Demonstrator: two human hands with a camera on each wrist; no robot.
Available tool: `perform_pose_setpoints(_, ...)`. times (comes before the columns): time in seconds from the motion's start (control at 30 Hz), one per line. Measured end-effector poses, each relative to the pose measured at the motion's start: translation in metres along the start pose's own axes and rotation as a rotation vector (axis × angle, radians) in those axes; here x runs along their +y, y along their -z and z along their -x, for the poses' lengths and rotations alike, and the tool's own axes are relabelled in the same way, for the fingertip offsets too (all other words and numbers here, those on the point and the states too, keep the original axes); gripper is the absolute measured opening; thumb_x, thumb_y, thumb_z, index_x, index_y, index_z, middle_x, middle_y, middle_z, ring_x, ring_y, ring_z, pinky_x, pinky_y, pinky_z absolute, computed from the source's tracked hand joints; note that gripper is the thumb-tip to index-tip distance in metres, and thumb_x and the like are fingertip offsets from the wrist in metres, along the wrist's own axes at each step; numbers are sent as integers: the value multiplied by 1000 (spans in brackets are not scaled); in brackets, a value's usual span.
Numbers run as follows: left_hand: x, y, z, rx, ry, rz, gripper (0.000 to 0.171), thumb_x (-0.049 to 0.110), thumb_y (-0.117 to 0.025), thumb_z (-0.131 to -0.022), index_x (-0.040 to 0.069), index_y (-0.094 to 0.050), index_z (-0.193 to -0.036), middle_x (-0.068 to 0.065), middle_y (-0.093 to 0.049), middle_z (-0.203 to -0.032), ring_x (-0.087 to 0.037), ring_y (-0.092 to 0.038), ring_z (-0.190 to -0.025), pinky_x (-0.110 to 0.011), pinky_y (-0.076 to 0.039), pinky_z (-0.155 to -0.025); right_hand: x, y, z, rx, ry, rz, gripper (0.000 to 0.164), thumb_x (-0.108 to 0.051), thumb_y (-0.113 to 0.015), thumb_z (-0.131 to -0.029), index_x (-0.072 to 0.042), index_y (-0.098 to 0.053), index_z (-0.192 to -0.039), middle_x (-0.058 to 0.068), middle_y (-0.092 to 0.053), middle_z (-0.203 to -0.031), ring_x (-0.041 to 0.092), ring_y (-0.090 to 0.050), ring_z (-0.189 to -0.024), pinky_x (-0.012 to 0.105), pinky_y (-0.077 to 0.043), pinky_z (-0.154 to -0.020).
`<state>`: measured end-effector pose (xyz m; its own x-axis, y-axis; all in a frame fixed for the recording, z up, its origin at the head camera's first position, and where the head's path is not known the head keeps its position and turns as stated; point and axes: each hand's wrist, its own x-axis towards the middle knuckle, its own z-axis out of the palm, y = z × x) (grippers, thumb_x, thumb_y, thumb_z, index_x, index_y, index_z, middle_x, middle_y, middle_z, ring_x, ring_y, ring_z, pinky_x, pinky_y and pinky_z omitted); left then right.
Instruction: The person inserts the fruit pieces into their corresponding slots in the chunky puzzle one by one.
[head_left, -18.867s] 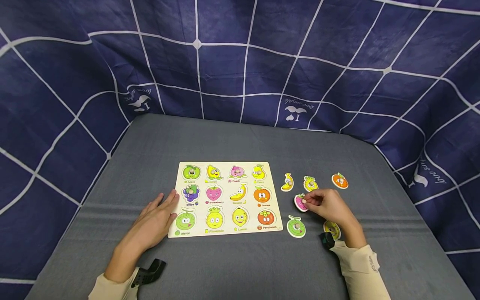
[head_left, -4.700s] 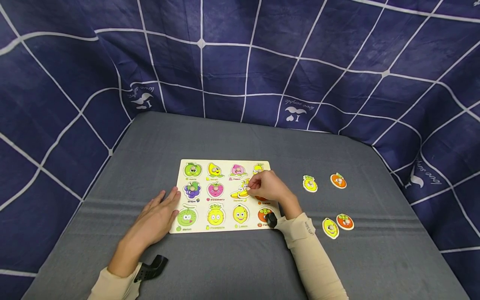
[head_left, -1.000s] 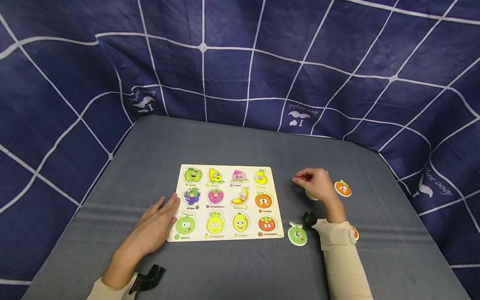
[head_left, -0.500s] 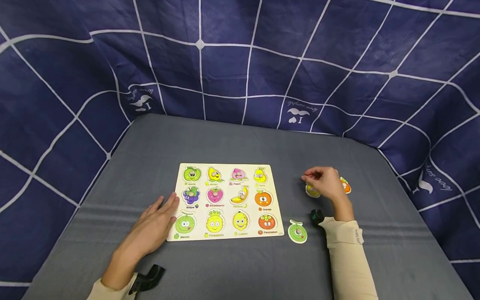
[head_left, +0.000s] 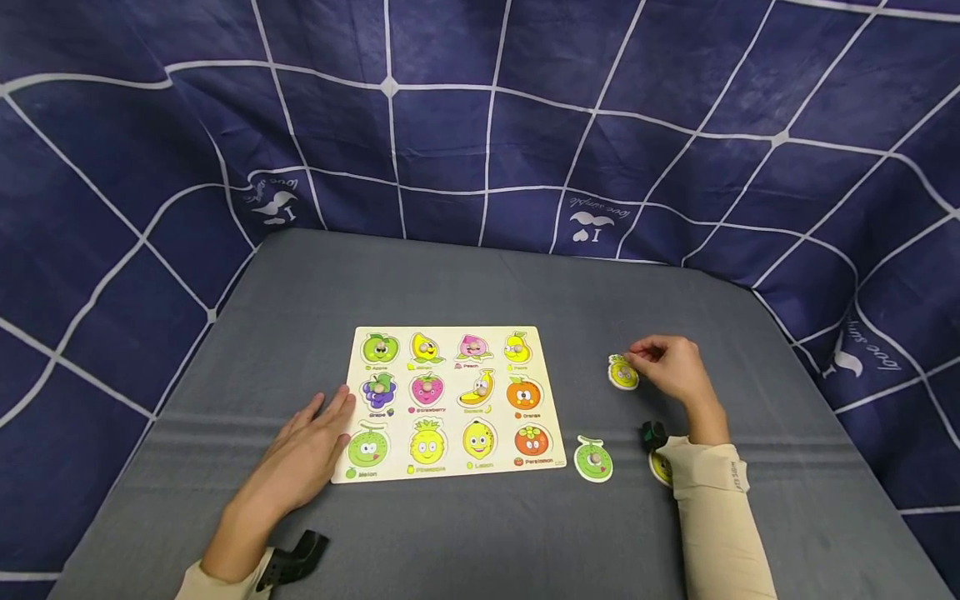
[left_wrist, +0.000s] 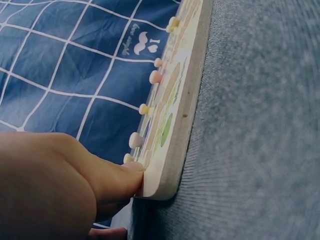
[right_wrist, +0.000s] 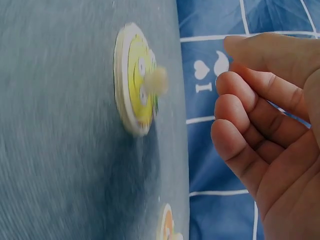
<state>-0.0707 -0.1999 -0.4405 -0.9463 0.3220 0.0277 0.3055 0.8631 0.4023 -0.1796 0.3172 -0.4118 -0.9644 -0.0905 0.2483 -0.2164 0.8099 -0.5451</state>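
A wooden fruit puzzle board [head_left: 450, 479] lies on the grey table. Knobbed pieces fill its top row, plus the grape, strawberry and banana places; melon, pineapple, lemon, orange and persimmon show bare prints. My left hand [head_left: 296, 458] rests along the board's left edge, and in the left wrist view its thumb [left_wrist: 122, 175] touches the corner. Right of the board, my right hand [head_left: 671, 371] hovers beside the pineapple piece [head_left: 623, 373]. The right wrist view shows a gap between its loosely bent fingers [right_wrist: 231, 137] and that piece's knob [right_wrist: 157, 81]; it holds nothing.
The melon piece [head_left: 594, 460] lies just right of the board's lower corner. A lemon piece [head_left: 660, 468] is partly covered by the right wrist. An orange piece [right_wrist: 166, 222] shows at the right wrist view's bottom. Blue checked cloth [head_left: 450, 133] hangs behind the table.
Since the oldest frame, the strawberry and banana pieces have gone into the board. Over the last second, my right hand shifted right beside the pineapple piece. The left hand stayed put.
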Motion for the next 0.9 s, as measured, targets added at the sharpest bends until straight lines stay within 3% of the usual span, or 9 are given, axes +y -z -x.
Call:
perform_pose_setpoints(0.63, 1, 0, -1, -10, 16, 27, 54, 6, -58, -97, -7, -41, -146, -25, -34, -153, -55, -28, -137, -70, -24, -104, 35, 26, 15, 46, -94, 97, 15, -11, -78, -84, 3, -74, -86, 9, -71, -73, -3, -54, -57, 15, -42, -52)
perform_pose_setpoints(0.9, 1, -1, 1, 16, 7, 8, 53, 6, -60, -96, -8, -44, -144, -24, -38, -152, -54, -32, -136, -70, -27, -104, 52, 32, 20, 51, -121, 97, 17, -13, -77, -84, 4, -74, -83, 3, -70, -70, -9, -52, -57, 13, -41, -52)
